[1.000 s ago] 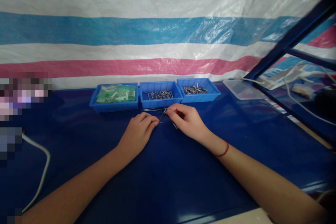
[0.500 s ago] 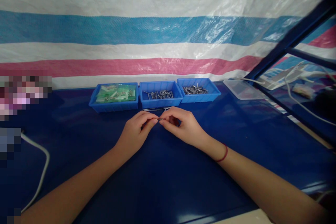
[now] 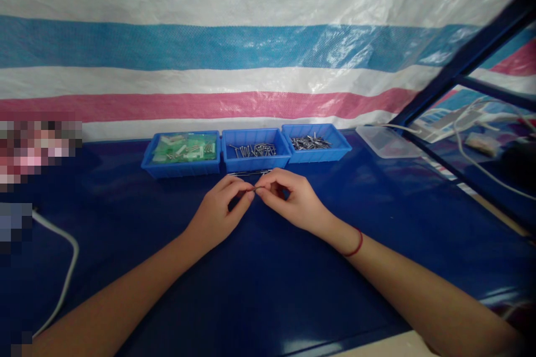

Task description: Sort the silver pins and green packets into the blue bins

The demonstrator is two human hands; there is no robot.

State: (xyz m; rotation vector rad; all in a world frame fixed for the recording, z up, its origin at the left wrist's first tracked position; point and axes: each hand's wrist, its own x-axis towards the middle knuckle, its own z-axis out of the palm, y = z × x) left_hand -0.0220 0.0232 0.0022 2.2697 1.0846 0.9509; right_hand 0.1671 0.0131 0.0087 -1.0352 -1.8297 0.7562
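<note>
My left hand (image 3: 220, 209) and my right hand (image 3: 288, 198) meet fingertip to fingertip over the dark blue table (image 3: 268, 279), just in front of the middle blue tray (image 3: 255, 150). Both are pinched on a thin metal pin (image 3: 254, 189) held between them. A few more pins (image 3: 249, 172) lie on the table at the foot of that tray. The middle tray holds several dark pins. The left tray (image 3: 182, 152) holds small pale parts on green. The right tray (image 3: 316, 143) holds a heap of small silver parts.
A clear plastic lid or box (image 3: 387, 141) lies right of the trays. A white cable (image 3: 62, 273) curves along the left. A striped tarp (image 3: 251, 39) hangs behind. A dark blue frame bar (image 3: 460, 61) and cables stand at the right.
My right hand came left from the loose pins and met my left hand, which rose off the table. Both now pinch the pin together.
</note>
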